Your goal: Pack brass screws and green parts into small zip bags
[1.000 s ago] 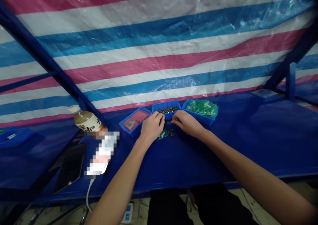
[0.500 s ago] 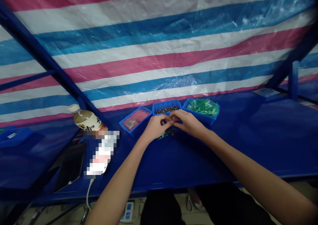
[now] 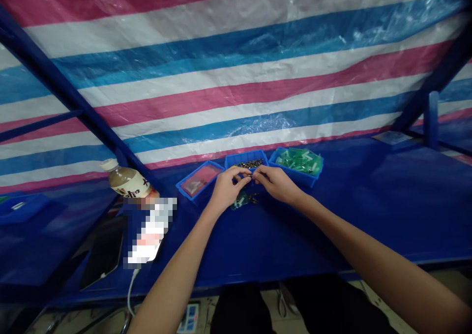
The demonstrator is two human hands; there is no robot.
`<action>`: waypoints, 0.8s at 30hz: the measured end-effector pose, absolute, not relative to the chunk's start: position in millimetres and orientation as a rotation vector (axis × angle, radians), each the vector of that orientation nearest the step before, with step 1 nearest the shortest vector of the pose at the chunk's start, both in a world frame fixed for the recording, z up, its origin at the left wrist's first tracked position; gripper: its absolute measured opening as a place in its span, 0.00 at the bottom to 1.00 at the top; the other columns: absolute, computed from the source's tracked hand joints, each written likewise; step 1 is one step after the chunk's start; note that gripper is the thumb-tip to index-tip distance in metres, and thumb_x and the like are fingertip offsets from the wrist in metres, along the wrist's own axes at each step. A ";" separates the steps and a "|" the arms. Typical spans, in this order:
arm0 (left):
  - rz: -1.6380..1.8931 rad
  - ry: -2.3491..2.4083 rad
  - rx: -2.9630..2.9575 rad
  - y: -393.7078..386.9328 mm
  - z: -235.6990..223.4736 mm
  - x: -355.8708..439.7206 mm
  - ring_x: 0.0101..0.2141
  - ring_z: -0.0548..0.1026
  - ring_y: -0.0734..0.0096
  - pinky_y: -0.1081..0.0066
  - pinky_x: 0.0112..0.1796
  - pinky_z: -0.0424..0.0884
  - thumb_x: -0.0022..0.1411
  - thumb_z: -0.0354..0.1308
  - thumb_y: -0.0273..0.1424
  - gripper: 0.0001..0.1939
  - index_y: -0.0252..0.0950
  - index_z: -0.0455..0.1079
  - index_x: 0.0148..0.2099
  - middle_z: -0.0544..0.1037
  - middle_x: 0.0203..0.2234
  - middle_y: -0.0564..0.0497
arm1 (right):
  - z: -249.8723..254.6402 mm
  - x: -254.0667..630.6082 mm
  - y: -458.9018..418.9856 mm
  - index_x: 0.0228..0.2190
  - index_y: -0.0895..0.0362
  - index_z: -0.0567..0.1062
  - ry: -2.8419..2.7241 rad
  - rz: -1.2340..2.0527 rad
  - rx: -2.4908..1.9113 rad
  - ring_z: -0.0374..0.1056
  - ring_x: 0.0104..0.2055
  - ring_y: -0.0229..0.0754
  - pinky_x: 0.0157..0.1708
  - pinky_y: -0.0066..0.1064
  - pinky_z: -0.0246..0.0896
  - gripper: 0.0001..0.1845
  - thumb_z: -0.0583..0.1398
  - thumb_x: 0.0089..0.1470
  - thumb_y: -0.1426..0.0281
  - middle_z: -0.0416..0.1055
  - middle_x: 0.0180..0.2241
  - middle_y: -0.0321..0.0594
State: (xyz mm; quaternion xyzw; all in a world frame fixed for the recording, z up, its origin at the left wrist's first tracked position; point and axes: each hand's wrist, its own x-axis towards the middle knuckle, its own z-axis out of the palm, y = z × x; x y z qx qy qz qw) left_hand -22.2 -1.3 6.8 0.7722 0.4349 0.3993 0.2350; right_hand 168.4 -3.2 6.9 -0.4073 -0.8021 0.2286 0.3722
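Note:
My left hand and my right hand meet fingertip to fingertip above the blue table. Both are closed in a pinch on a small dark metal part, too small to name. Just behind the fingers stands a blue bin of small metal parts. Below them on the table lie a small green clear piece and some loose brass-coloured parts. To the right is a blue bin with green and clear plastic pieces; on the left, a blue bin with a reddish layer inside.
A bottle with a pale label stands at the left, near a blurred-out phone with a white cable. A dark tablet-like slab lies beside it. Striped sheeting hangs behind the blue table.
My hands have drawn slightly apart, uncovering the small part between the fingertips. More of the green piece on the table shows below. The whole view has shifted slightly.

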 end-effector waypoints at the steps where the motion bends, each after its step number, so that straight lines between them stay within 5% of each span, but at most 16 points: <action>1: 1.091 1.190 2.135 -1.2 5.9 -21.9 0.29 0.72 0.75 0.74 0.31 0.67 0.62 0.59 0.32 0.08 0.39 0.75 0.44 0.76 0.35 0.51 | 6.7 168.5 -3.0 0.30 0.56 0.72 -2.059 0.576 -1.062 0.67 0.31 0.39 0.33 0.31 0.57 0.12 0.51 0.63 0.69 0.74 0.29 0.39; 12: 1.059 1.245 2.157 1.8 0.3 -22.7 0.25 0.70 0.78 0.75 0.29 0.67 0.57 0.63 0.29 0.13 0.38 0.74 0.46 0.77 0.36 0.52 | 4.6 169.5 -0.2 0.32 0.58 0.74 -2.024 0.575 -1.070 0.66 0.28 0.36 0.30 0.28 0.57 0.05 0.57 0.57 0.72 0.73 0.28 0.37; 24: 1.046 1.232 2.181 -2.8 1.8 -17.8 0.26 0.70 0.77 0.75 0.30 0.66 0.58 0.63 0.33 0.09 0.38 0.74 0.42 0.78 0.32 0.54 | 8.4 169.4 -2.5 0.31 0.58 0.75 -2.114 0.500 -1.074 0.65 0.29 0.37 0.30 0.29 0.55 0.11 0.55 0.61 0.70 0.73 0.29 0.38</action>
